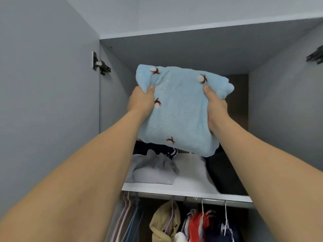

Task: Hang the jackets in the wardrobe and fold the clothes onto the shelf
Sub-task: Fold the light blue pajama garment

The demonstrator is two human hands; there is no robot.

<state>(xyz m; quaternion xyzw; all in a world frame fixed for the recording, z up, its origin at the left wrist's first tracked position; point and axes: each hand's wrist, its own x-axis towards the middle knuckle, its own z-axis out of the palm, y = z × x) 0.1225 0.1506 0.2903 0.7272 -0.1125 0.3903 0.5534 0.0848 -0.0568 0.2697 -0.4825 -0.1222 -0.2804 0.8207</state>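
— Briefly, what did the hands hold at this moment?

— Both held one folded light-blue fleece garment (181, 109), raised in front of the upper compartment of the wardrobe (279, 105). The left hand (141, 102) gripped its left edge, thumb on top and fingers hidden beneath. The right hand (215, 105) gripped the right edge the same way. The hands were apart, one to each side of the bundle, each clamped on the fabric.

— Markings on the garment?

— Small brown sprig motifs with white tufts, scattered over the visible face.

— Was it touching the shelf?

— No. It hung above the white shelf (174, 189); its near lower edge overlapped the stored items in view, but contact could not be confirmed.

— Contents of the shelf?

— Folded grey garment (155, 172) at left; a white folded item (190, 170) just beside it in the middle; a dark folded item (225, 179) at right. A dark navy piece with striped trim (157, 149) lay farther back on the left.

— Below the shelf?

— A rail (201, 199) with hangers. A tan hooded jacket (164, 222) hung near the middle, a red garment (198, 224) right of it, dark clothes at far right. Empty hangers (129, 215) were bunched at left.

— Doors?

— A hinge (101, 63) was visible on the left wall, another at the upper right edge.
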